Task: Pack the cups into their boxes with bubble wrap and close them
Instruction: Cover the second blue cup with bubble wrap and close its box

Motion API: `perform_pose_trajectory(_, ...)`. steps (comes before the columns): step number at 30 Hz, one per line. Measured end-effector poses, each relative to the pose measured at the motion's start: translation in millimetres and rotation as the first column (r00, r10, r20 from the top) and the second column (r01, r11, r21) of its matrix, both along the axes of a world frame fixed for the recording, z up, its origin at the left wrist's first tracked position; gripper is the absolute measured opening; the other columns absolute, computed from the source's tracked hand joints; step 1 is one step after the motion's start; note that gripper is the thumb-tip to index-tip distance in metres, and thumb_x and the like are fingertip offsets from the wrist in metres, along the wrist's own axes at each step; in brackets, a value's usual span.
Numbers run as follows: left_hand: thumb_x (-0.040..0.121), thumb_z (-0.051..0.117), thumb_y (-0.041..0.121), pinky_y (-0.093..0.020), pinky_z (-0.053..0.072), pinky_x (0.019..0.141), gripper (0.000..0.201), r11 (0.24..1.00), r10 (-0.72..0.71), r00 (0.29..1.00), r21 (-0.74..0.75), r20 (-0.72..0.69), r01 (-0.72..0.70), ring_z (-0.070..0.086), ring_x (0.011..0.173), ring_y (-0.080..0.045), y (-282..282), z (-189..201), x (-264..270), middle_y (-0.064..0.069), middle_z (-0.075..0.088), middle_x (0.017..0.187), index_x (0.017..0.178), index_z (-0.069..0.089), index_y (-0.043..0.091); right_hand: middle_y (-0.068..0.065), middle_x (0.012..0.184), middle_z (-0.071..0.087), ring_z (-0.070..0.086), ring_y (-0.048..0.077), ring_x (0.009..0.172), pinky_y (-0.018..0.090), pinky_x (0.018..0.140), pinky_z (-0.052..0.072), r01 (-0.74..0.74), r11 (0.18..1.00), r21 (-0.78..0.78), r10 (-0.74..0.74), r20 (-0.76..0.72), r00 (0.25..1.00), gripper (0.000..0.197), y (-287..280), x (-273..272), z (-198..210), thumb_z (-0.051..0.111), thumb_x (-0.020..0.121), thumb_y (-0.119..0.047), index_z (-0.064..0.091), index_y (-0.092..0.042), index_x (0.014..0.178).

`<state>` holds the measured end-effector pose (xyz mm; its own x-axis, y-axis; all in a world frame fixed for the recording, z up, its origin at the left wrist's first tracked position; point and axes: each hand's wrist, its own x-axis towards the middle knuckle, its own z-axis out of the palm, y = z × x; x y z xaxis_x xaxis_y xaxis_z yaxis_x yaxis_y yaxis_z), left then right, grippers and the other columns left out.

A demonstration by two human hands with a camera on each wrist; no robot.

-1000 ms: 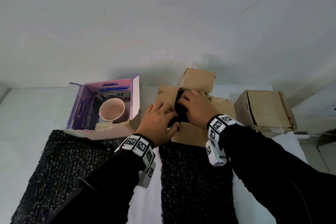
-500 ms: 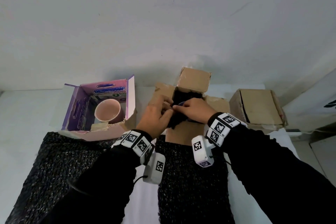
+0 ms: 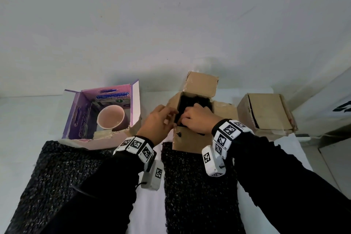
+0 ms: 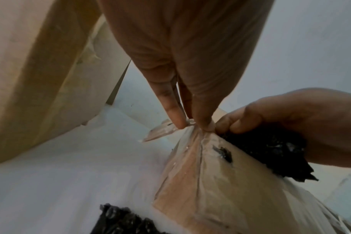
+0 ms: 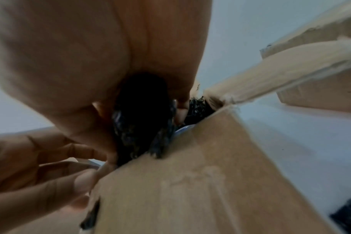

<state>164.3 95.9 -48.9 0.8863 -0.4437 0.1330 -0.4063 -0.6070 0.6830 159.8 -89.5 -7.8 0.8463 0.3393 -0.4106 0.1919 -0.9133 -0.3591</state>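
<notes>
Hands that pressed flat a second ago now work the open middle box [image 3: 191,138]: right hand [image 3: 199,118] clutching black bubble wrap [image 3: 191,100], left hand [image 3: 157,121] pinching its taped corner, flaps unclosed.

A white table [image 3: 22,119] meets a plain pale wall [image 3: 171,24] toward twelve o'clock.

Cup [image 3: 111,118] in left box [image 3: 79,118], open box [image 3: 191,138] middle, closed box [image 3: 266,114] right
</notes>
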Motion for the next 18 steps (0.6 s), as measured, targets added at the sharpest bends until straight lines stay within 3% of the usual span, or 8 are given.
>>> perform_pose_trajectory(2,0.081,0.072,0.011,-0.041,0.057,0.073,0.033,0.999,-0.02,1.0,0.029,-0.005,0.021,0.062,0.086,-0.019,1,-1,1,-0.003,0.054,0.105,0.112,0.065,0.02,-0.008,0.121,0.057,0.039,0.024,0.113,0.043,0.092,0.029,-0.023,1.0,-0.019,0.022,-0.03,0.999,0.031,-5,4,2,0.042,0.098,-0.029,0.068,-0.04,0.11)
perform_pose_trajectory(4,0.083,0.071,0.012,-0.04,0.057,0.074,0.031,0.998,-0.039,0.999,0.048,0.0,0.039,0.062,0.085,-0.019,1,1,2,-0.002,0.053,0.105,0.113,0.066,0.019,-0.014,0.114,0.065,0.05,0.017,0.112,0.039,0.096,0.037,0.017,0.999,0.039,-0.016,-0.014,1.0,0.023,-9,7,1,0.058,0.091,-0.026,0.072,-0.042,0.101)
perform_pose_trajectory(6,0.082,0.072,0.013,-0.04,0.057,0.076,0.031,0.996,-0.054,0.999,0.067,-0.005,0.054,0.062,0.087,-0.019,1,2,4,-0.003,0.053,0.105,0.112,0.067,0.017,-0.011,0.098,0.069,0.061,0.013,0.099,0.037,0.09,0.049,0.137,0.981,0.138,-0.138,0.0,0.99,0.014,-10,7,-3,0.074,0.08,-0.024,0.071,-0.032,0.091)
perform_pose_trajectory(8,0.081,0.074,0.011,-0.039,0.057,0.077,0.031,0.998,-0.049,0.999,0.046,-0.021,0.049,0.063,0.086,-0.019,1,3,5,-0.003,0.055,0.104,0.11,0.068,0.013,-0.009,0.091,0.065,0.062,0.014,0.089,0.036,0.079,0.052,0.238,0.957,0.169,-0.243,0.012,0.97,0.028,-11,8,-7,0.082,0.07,-0.029,0.063,-0.023,0.089)
perform_pose_trajectory(11,0.08,0.075,0.009,-0.036,0.057,0.079,0.03,0.999,-0.042,0.999,0.025,-0.035,0.043,0.065,0.085,-0.015,1,5,5,-0.002,0.056,0.103,0.11,0.069,0.012,-0.011,0.09,0.059,0.056,0.012,0.083,0.029,0.07,0.046,0.262,0.959,0.113,-0.264,0.006,0.965,0.036,-13,12,-7,0.084,0.067,-0.038,0.061,-0.02,0.088)
perform_pose_trajectory(15,0.078,0.077,0.009,-0.037,0.056,0.082,0.037,0.999,-0.033,0.996,0.014,-0.085,0.034,0.065,0.089,-0.014,2,3,4,-0.001,0.056,0.104,0.114,0.068,0.014,-0.003,0.089,0.063,0.058,0.017,0.082,0.028,0.061,0.04,0.218,0.976,0.001,-0.218,-0.018,0.976,0.028,-5,18,-6,0.079,0.069,-0.034,0.056,-0.024,0.082)
perform_pose_trajectory(18,0.082,0.073,0.011,-0.038,0.056,0.083,0.04,0.994,-0.085,0.995,0.062,-0.056,0.088,0.062,0.092,-0.018,3,3,5,-0.004,0.053,0.108,0.121,0.066,0.02,-0.003,0.085,0.062,0.059,0.017,0.08,0.028,0.061,0.042,0.235,0.972,0.018,-0.235,-0.03,0.972,0.025,-4,18,-11,0.077,0.067,-0.03,0.054,-0.026,0.075)
